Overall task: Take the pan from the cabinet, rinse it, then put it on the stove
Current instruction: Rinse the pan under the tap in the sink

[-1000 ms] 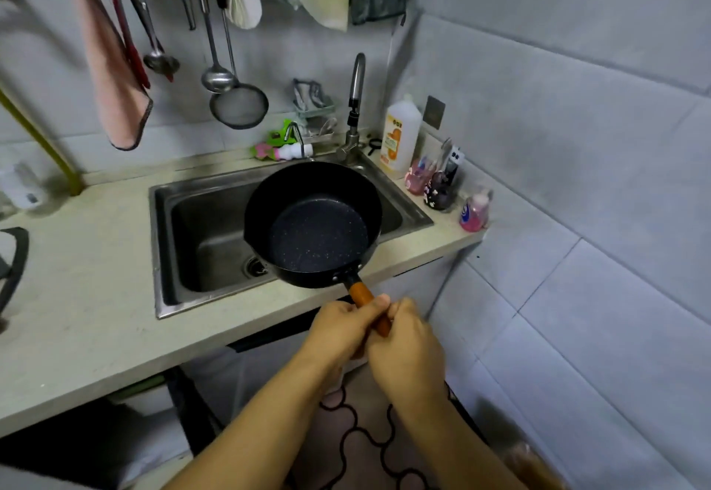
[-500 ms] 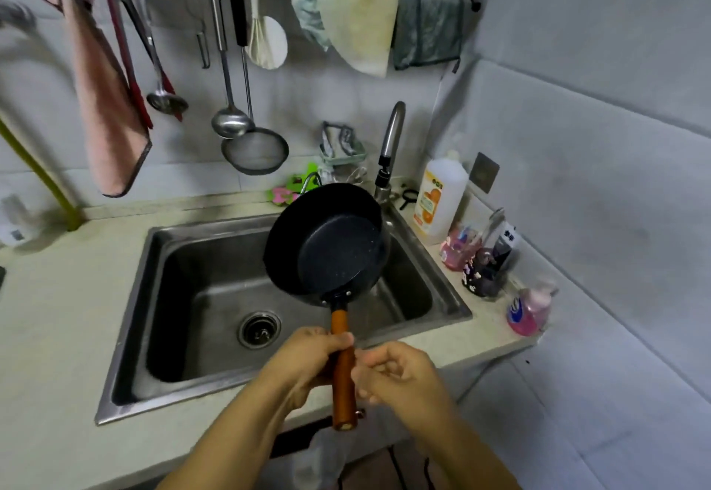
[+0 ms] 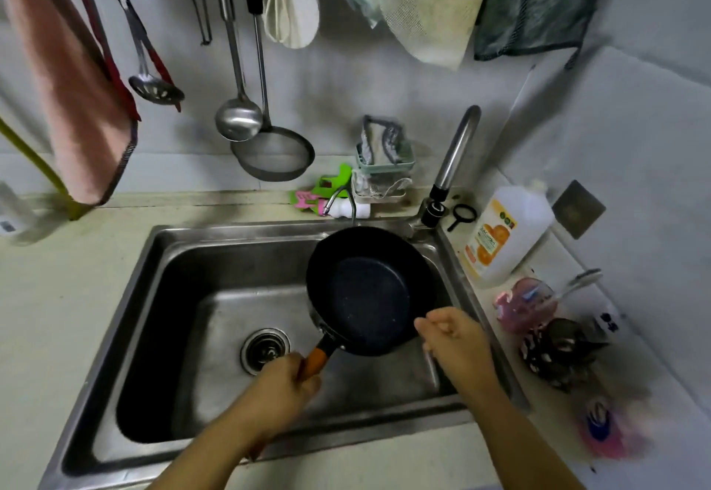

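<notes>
Now lowered over the sink point(image 3: 154, 258), pan point(image 3: 371, 289) tilted, gripped one-handed by left hand point(image 3: 282, 389) at handle point(image 3: 316, 359); right hand point(image 3: 456, 339) released, loosely curled, empty, beside rim. Could slip or knock faucet point(image 3: 456, 151) nearby once water adds weight.

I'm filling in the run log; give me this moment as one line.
stage: pre-rinse | left hand: grips orange handle of black non-stick pan | right hand: beside pan rim, holds nothing | pan: over steel sink | water: none visible
</notes>
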The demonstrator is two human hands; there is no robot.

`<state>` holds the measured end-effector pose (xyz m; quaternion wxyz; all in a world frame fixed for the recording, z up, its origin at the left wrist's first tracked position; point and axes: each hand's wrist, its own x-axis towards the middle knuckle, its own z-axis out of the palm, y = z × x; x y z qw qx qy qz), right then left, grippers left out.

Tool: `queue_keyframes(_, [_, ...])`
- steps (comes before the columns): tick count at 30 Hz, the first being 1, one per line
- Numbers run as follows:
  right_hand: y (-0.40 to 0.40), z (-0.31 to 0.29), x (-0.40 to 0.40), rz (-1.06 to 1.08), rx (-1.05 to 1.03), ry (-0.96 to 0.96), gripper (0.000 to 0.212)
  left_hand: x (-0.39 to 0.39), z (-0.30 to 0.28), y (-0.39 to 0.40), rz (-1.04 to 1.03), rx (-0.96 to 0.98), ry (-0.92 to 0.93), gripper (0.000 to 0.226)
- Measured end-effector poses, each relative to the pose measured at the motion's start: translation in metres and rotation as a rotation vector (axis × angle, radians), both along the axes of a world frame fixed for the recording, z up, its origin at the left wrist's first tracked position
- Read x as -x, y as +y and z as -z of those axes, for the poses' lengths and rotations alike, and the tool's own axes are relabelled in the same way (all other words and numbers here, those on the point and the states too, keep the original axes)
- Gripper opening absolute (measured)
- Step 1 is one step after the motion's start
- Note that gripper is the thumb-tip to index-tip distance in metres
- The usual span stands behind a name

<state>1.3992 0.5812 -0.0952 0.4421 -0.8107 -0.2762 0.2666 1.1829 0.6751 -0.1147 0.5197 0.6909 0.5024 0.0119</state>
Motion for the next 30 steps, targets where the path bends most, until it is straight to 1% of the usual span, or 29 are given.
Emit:
queue_keyframes(3, [0.026,0.003,-0.042,0.040,0.017,-0.043,0.007,-0.008,0.008,0.013,0.012,-0.008,0.059,0.014])
queue_keyframes(6, [0.055,0.008,-0.082,0.054,0.039,-0.133,0.009,-0.018,0.009,0.024,-0.011,-0.012,0.103,0.016])
queue_keyframes(8, [0.075,0.007,-0.101,-0.003,0.072,-0.206,0.007,-0.026,0.004,0.031,0.003,-0.021,0.131,0.017])
queue_keyframes(11, [0.108,0.010,-0.124,-0.128,0.149,-0.295,0.019,-0.041,-0.003,0.043,-0.008,0.004,0.150,0.019])
queue_keyframes(13, [0.125,0.017,-0.137,-0.178,0.162,-0.349,0.021,-0.045,-0.007,0.050,-0.026,0.017,0.166,0.018])
queue_keyframes(16, [0.146,0.023,-0.149,-0.180,0.073,-0.349,0.011,-0.048,-0.010,0.057,-0.029,0.012,0.187,0.018])
queue_keyframes(17, [0.151,0.024,-0.153,-0.167,0.031,-0.380,0.009,-0.047,-0.011,0.058,-0.030,0.013,0.193,0.017])
queue_keyframes(19, [0.161,0.028,-0.163,-0.190,0.023,-0.458,0.013,-0.046,-0.012,0.060,-0.039,0.029,0.212,0.016])
queue_keyframes(25, [0.170,0.030,-0.181,-0.398,0.192,-0.482,0.017,-0.047,-0.012,0.057,-0.103,0.089,0.197,0.017])
queue_keyframes(28, [0.172,0.027,-0.180,-0.373,0.165,-0.480,0.018,-0.048,-0.014,0.056,-0.108,0.101,0.174,0.017])
queue_keyframes(30, [0.174,0.026,-0.180,-0.385,0.187,-0.445,0.020,-0.046,-0.015,0.056,-0.107,0.097,0.174,0.019])
